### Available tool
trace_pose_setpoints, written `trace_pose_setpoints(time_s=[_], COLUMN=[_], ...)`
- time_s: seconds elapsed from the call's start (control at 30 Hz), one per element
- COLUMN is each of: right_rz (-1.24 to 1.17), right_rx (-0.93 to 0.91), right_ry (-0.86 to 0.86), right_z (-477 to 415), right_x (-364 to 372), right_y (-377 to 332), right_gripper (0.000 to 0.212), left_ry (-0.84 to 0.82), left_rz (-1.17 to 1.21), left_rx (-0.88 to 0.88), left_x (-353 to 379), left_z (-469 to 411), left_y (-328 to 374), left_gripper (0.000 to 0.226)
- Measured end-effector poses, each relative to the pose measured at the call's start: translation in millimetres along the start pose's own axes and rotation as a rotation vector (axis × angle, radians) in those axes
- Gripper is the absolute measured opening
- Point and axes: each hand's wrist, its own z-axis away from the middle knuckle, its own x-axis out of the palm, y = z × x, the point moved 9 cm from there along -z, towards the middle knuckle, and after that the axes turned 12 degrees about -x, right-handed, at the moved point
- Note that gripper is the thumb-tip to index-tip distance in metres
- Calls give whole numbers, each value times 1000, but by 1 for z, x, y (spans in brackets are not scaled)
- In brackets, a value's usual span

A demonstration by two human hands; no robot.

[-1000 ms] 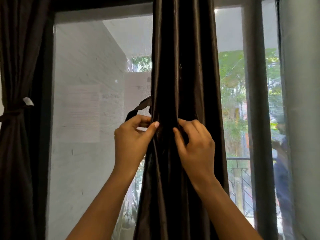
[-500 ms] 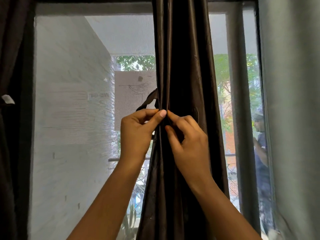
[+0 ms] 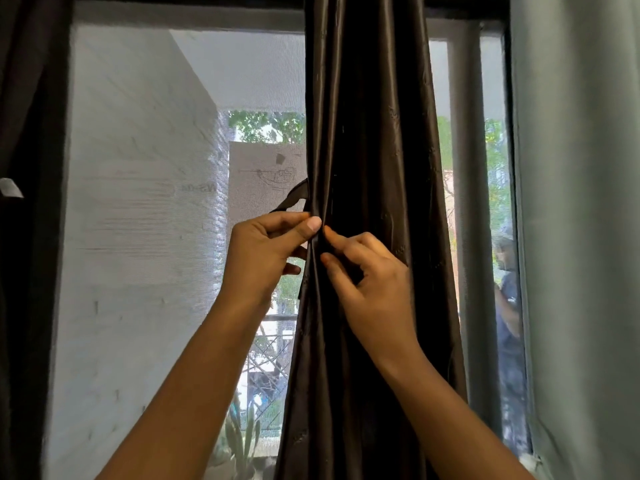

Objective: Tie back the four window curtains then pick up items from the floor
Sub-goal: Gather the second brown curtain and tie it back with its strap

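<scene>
A dark brown satin curtain (image 3: 370,140) hangs gathered in front of the window, in the middle of the view. A dark tie-back strap (image 3: 294,199) loops out from its left edge. My left hand (image 3: 266,254) pinches the strap end and the curtain's left fold between thumb and fingers. My right hand (image 3: 367,282) pinches the curtain fabric right beside it, forefinger and thumb on the fold. Both hands nearly touch at the fold. Another dark curtain (image 3: 20,237) hangs at the far left with a pale tag (image 3: 10,188) on it.
A dark window frame (image 3: 506,168) with a mesh screen surrounds the curtain. A grey-green wall (image 3: 581,237) stands at the right. Outside are a white brick wall (image 3: 138,237), a railing, plants and a person (image 3: 507,306).
The view has shifted right, pushing the left curtain nearly out of frame. Both hands have come together on the curtain's left fold, the right hand sliding left toward the left thumb.
</scene>
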Motion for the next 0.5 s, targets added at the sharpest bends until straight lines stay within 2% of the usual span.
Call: trace_pose_setpoints(time_s=[0.17, 0.3, 0.5], right_rz=[23, 39, 121], right_rx=[1, 12, -17], right_ry=[66, 70, -132], right_z=[2, 7, 1], right_x=[-4, -4, 3], right_y=[-6, -10, -6], right_gripper=[33, 35, 42], left_ry=[14, -23, -12], left_rz=[-88, -89, -116], left_rx=[83, 63, 41], left_x=[2, 8, 8], left_z=[5, 6, 3], left_y=[14, 16, 13], left_gripper=[7, 8, 12])
